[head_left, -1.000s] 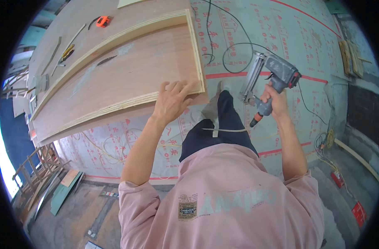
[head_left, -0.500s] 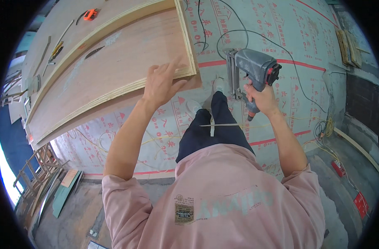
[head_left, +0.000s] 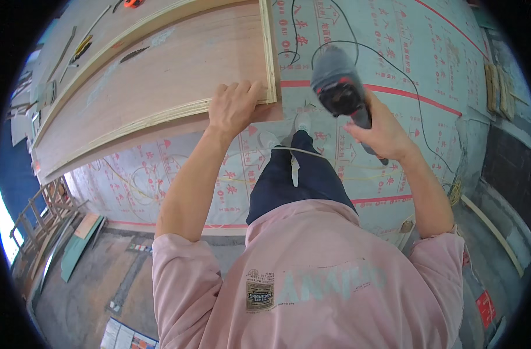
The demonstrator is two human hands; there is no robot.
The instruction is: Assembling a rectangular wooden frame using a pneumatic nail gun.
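Observation:
A shallow plywood frame (head_left: 178,117) lies on a plywood board table (head_left: 68,168) at the left. Close to its right corner, my left hand (head_left: 235,107) is closed over the near rail, fingers curled across the top edge. My right hand (head_left: 385,128) grips the handle of a dark grey nail gun (head_left: 334,72), held in the air to the right of the frame and apart from it. The gun's rear cap faces me, and motion blurs its body. Its nose is hidden. A pale hose (head_left: 303,151) passes across my legs.
Pliers (head_left: 80,49), a dark blade (head_left: 134,54) and an orange tape measure (head_left: 133,3) lie on the boards. A black cable (head_left: 414,87) loops over the printed floor sheeting. Wood strips (head_left: 498,90) lean at the right wall; scrap boards (head_left: 82,244) lie at the lower left.
My left hand has gone from loosely spread fingers to a curled hold on the frame's rail. The nail gun has swung from side-on to pointing away from me, its body shifting slightly left.

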